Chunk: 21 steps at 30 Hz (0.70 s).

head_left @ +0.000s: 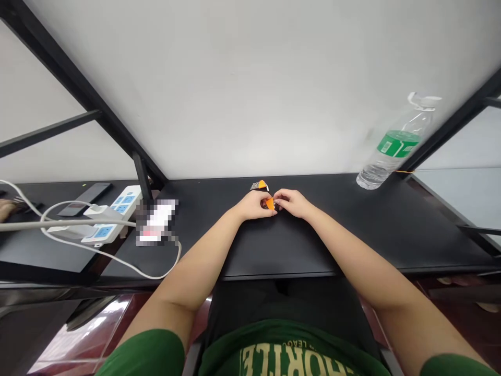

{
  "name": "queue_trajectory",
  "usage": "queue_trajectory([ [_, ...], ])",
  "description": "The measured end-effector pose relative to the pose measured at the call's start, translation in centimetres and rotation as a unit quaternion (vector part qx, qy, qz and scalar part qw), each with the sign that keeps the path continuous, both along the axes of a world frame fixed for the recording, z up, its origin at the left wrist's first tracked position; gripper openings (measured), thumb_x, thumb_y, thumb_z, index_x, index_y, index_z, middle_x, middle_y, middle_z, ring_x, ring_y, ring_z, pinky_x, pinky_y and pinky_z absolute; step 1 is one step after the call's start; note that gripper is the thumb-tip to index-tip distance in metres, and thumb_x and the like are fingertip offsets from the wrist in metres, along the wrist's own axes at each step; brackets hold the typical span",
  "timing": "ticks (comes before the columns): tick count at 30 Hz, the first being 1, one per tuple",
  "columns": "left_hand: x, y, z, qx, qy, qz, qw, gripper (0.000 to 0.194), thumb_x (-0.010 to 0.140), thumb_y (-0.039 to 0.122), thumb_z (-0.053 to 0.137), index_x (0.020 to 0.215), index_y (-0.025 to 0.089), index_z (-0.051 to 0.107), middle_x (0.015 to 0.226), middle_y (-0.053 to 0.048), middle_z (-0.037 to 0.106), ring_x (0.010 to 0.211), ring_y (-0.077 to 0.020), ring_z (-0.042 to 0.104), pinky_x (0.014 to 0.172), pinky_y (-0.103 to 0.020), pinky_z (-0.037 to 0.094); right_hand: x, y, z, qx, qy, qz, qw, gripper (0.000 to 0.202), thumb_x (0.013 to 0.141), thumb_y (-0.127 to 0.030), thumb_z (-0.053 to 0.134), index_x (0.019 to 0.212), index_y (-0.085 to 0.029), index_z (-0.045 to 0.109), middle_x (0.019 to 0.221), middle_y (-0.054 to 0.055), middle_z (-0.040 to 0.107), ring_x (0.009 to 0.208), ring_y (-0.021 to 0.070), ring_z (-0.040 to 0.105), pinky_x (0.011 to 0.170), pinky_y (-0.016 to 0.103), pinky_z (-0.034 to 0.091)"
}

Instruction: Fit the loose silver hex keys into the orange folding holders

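Near the middle of the black table, my left hand is closed around an orange holder with dark, thin keys, like a hex key set. My right hand touches its right side, fingertips pinched at the keys; whether they grip one is too small to tell. Just behind my left hand, a second orange holder with several metal keys lies on the table, touched by neither hand.
A clear bottle with a green label stands at the back right. On the left are a white power strip with cables, a dark phone and a blurred bright device. Black frame bars rise at both sides of the table.
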<state>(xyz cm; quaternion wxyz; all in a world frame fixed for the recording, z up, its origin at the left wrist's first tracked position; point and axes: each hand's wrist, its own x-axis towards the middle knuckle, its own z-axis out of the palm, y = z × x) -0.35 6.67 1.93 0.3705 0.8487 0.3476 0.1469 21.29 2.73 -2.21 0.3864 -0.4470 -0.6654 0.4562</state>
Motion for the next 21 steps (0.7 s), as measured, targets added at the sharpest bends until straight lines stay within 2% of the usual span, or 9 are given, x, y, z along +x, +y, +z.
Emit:
queue_trajectory([
  [2,-0.1,0.2,0.1,0.004,0.014,-0.005,1.000,0.030,0.069,0.044,0.079,0.078,0.020,0.064,0.071,0.002,0.060,0.063,-0.0136,0.054,0.059,-0.028,0.041,-0.2,0.1,-0.1,-0.013,0.019,0.016,1.000,0.017,0.088,-0.034,0.064,0.101,-0.024,0.069,0.086,0.001,0.070,0.071,0.0170,0.064,0.070,0.033,0.053],
  [5,-0.3,0.6,0.2,0.040,0.036,-0.023,0.998,0.027,0.067,0.041,0.078,0.074,0.020,0.063,0.069,0.002,0.060,0.062,-0.0141,0.053,0.058,-0.029,0.039,-0.5,0.1,0.0,0.015,-0.005,0.009,1.000,0.024,0.083,-0.025,0.063,0.106,-0.024,0.070,0.086,0.000,0.070,0.071,0.0153,0.062,0.070,0.031,0.051],
  [9,-0.6,1.2,0.5,0.077,0.080,-0.012,0.994,0.024,0.066,0.041,0.077,0.073,0.022,0.064,0.069,0.000,0.062,0.062,-0.0159,0.054,0.058,-0.030,0.038,-0.5,0.1,0.0,0.040,-0.066,-0.058,0.995,0.022,0.078,-0.020,0.060,0.096,-0.022,0.072,0.077,-0.001,0.068,0.065,0.0141,0.058,0.067,0.029,0.048],
  [14,-1.8,2.1,0.9,0.079,0.165,0.013,0.983,0.029,0.066,0.046,0.078,0.075,0.022,0.065,0.072,-0.001,0.066,0.064,-0.0182,0.059,0.058,-0.031,0.039,0.3,0.3,0.1,-0.019,-0.077,-0.145,0.986,0.023,0.072,-0.018,0.061,0.092,-0.020,0.072,0.070,-0.003,0.066,0.059,0.0139,0.061,0.064,0.028,0.051],
  [18,-2.6,2.5,1.0,0.074,0.159,0.041,0.984,0.028,0.069,0.047,0.074,0.073,0.022,0.062,0.072,-0.001,0.066,0.064,-0.0176,0.058,0.058,-0.030,0.039,0.9,0.2,0.7,-0.073,-0.106,-0.172,0.977,0.022,0.074,-0.016,0.062,0.093,-0.019,0.073,0.071,-0.002,0.069,0.055,0.0136,0.063,0.063,0.027,0.052],
  [21,-2.5,2.5,0.8,0.079,0.143,0.045,0.986,0.028,0.071,0.047,0.072,0.073,0.022,0.059,0.071,0.000,0.064,0.064,-0.0170,0.057,0.058,-0.030,0.038,1.2,0.3,0.9,-0.033,-0.176,-0.156,0.971,0.017,0.081,-0.016,0.061,0.091,-0.020,0.074,0.076,0.000,0.071,0.063,0.0151,0.064,0.068,0.029,0.052],
])
